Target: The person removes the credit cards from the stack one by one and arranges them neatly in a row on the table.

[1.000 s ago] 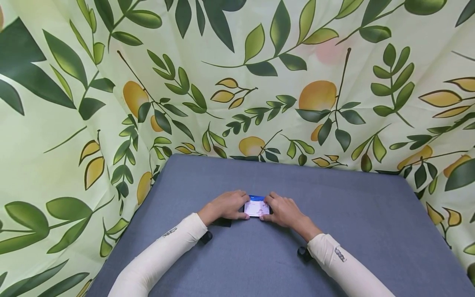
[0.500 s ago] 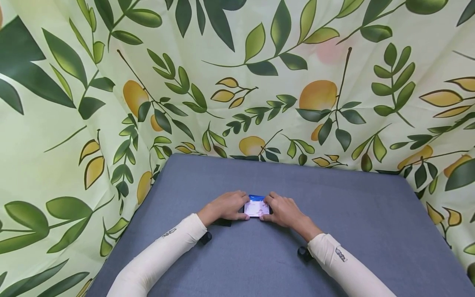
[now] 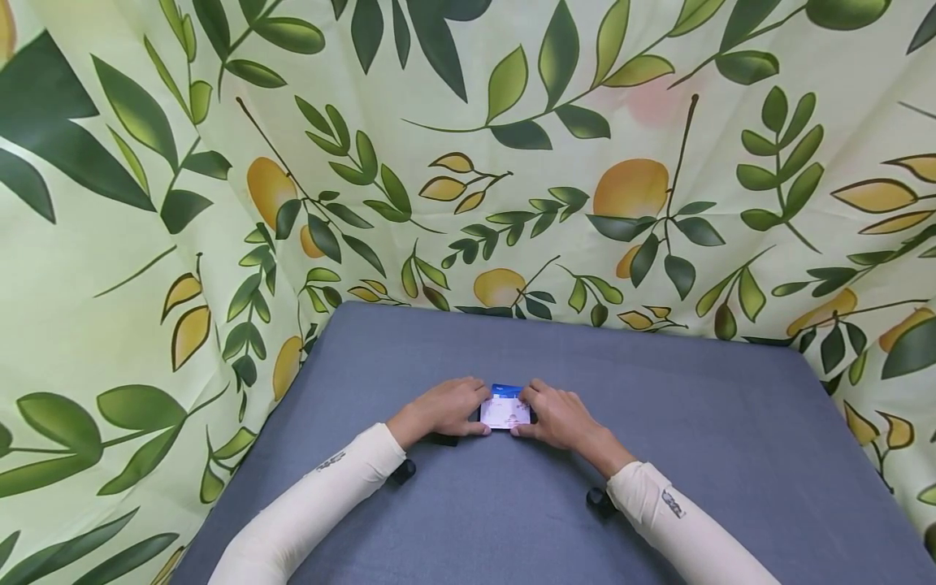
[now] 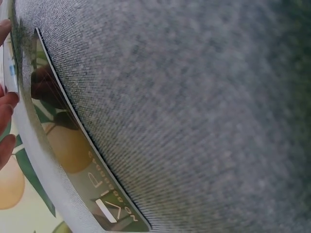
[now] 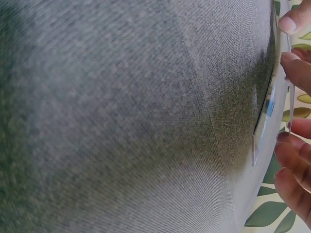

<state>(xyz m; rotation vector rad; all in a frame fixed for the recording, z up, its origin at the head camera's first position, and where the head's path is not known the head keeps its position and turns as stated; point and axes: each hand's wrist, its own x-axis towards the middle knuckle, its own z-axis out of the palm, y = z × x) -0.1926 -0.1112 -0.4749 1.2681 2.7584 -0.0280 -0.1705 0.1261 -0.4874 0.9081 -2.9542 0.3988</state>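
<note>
Both hands hold a pale pink printed card [image 3: 504, 413] by its two short ends. My left hand [image 3: 455, 406] pinches the left end, thumb along the near edge, and my right hand [image 3: 561, 416] pinches the right end likewise. Just beyond it shows the top strip of a blue card [image 3: 506, 391]. In the right wrist view, the held card [image 5: 291, 104] appears as a thin edge between fingertips, above a card with a blue patch [image 5: 270, 108] near the cloth. A dark glossy card with "VIP" lettering [image 4: 73, 145] lies under the left wrist, mostly hidden from the head view.
A grey-blue cloth [image 3: 512, 520] covers the table. Behind and to the left hangs a curtain [image 3: 453, 227] printed with leaves and fruit. Black wrist devices [image 3: 403, 471] hang beneath both forearms, close over the cloth.
The pink card has moved slightly toward the person, and a bit more of the blue card shows behind it. Both hands keep their grip; the head view has shifted a little.
</note>
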